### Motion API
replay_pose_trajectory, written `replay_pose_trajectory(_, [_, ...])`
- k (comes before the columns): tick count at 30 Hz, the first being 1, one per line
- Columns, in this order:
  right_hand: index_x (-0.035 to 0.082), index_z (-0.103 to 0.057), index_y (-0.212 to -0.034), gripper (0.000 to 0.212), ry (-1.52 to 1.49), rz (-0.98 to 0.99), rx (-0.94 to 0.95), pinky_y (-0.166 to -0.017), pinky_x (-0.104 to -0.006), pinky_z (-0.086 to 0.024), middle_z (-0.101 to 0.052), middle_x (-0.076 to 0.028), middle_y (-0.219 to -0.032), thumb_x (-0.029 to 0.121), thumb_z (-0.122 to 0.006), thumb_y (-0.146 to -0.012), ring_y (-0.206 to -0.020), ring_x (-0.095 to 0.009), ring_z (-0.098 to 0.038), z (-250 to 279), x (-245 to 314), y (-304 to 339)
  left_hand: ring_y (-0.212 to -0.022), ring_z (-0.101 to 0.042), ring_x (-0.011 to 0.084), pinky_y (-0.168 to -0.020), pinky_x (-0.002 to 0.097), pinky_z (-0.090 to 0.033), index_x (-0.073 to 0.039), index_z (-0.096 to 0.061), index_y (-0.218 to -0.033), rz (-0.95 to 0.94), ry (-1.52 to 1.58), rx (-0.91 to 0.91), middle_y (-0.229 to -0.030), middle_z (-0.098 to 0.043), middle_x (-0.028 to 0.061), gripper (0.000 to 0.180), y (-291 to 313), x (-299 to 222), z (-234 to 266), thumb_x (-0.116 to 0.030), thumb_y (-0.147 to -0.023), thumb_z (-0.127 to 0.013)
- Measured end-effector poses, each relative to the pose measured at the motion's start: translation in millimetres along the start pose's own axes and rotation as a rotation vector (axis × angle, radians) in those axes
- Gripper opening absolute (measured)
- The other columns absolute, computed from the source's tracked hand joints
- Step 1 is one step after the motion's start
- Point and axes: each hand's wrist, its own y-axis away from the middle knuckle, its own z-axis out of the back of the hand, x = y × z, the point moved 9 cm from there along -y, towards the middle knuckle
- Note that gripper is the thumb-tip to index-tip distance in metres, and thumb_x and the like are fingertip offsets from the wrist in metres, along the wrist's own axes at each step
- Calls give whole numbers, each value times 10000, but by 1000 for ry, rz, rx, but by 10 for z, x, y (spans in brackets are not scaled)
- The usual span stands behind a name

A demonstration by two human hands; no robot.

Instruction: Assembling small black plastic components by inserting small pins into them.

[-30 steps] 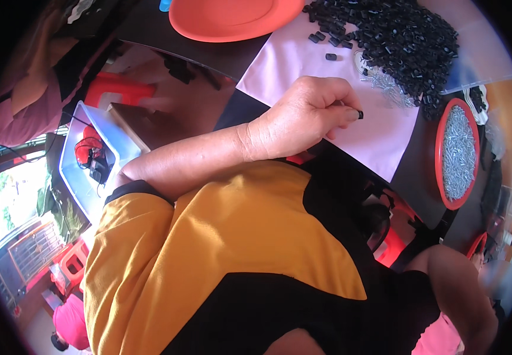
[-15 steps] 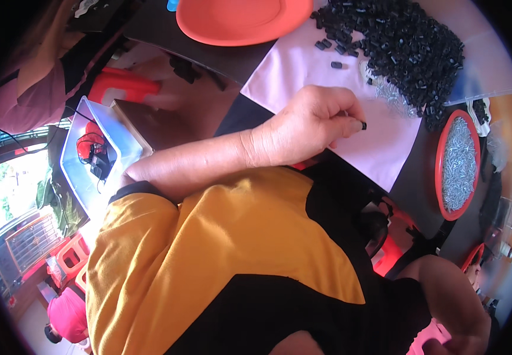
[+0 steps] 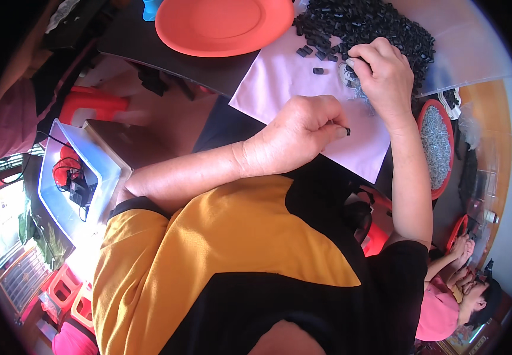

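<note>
Near the centre of the frame I saw the left hand, its thumb and forefinger pinched closed on a small black piece, the end showing past the fingertips. The right hand reached into the upper right, its thumb and forefinger curved close together over small clear bits; I could not tell whether they had hold of anything. Just beyond its knuckles, a pile of black pieces spread over a pale pink cloth, with one stray black piece apart at its lower left. An orange-red tray filled the top centre. At right, partly behind the forearm, an orange-red bowl held silvery metal parts.
</note>
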Motion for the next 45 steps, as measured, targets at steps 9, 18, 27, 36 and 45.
replay_pose_trajectory(9, [171,-728,-852,101,79,-36,137,-829,-413,-421,-618,-3,-902,135,-692,-766,-971,-246,-594,-153,54,-123,-700,-556,88,-644,254,-477,13,-640,-966,-76,-32,-11,-790,-601,29,63,-1,-49,23,7,-907,-618])
replay_pose_trajectory(18, [144,-714,-849,96,78,68,70,-827,-409,-398,-619,4,-946,92,-664,-786,-1011,-231,-571,-117,171,-61,-657,-580,77,-607,237,-495,7,-640,-963,-39,-8,10,-787,-603,18,55,-25,-2,6,-31,-925,-628])
replay_pose_trajectory(27, [129,-712,-873,114,-7,-49,75,-859,-412,-399,-620,13,-1002,75,-664,-786,-1050,-229,-567,-145,72,78,-671,-588,72,-619,235,-505,-4,-642,-972,-5,-19,6,-790,-611,14,71,-1,23,-12,-60,-930,-642])
replay_pose_trajectory(36, [129,-697,-896,135,25,-25,31,-853,-417,-398,-620,-15,-989,73,-660,-780,-1034,-245,-574,106,250,75,-719,-623,131,-634,275,-522,33,-639,-975,107,256,-53,-835,-668,91,97,-8,79,29,-55,-937,-626])
replay_pose_trajectory(45, [93,-627,-836,116,-323,37,-60,-707,-389,-415,-594,-39,-846,49,-669,-737,-789,-259,-596,685,1018,277,-788,-663,192,-771,292,-541,41,-610,-987,5,732,-481,-880,-693,127,130,-288,-48,473,-86,-979,-581])
